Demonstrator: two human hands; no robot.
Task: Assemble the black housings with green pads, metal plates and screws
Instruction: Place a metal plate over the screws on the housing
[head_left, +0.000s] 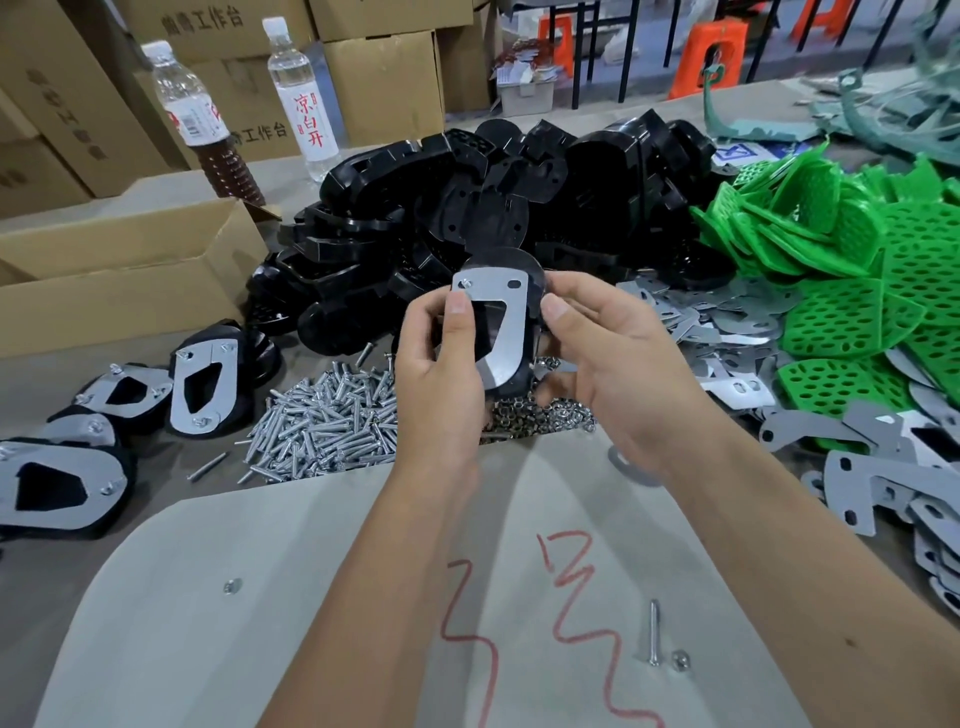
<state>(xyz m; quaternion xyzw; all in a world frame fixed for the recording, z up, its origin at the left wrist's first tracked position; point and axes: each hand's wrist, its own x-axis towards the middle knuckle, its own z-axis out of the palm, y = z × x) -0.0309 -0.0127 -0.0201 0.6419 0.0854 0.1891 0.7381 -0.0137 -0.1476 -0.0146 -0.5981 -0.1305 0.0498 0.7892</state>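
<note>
I hold one black housing (535, 291) up at the centre, with a metal plate (506, 338) lying on its face. A screw head (464, 283) sits in the plate's top left hole; the top right hole is bare. My left hand (441, 374) grips the housing's left edge, thumb on the plate near the screw. My right hand (602, 353) grips the right edge, thumb at the rim. Behind lie the heap of black housings (467, 208), the green pads (857, 270), loose metal plates (727, 332), a screw pile (322, 421) and nuts (550, 415).
Several finished assemblies (202, 384) lie at the left. An open carton (119, 280) and two bottles (304, 98) stand behind them. A grey board (260, 597) with red scribble lies in front, bearing a loose screw (653, 639) and nut (679, 661).
</note>
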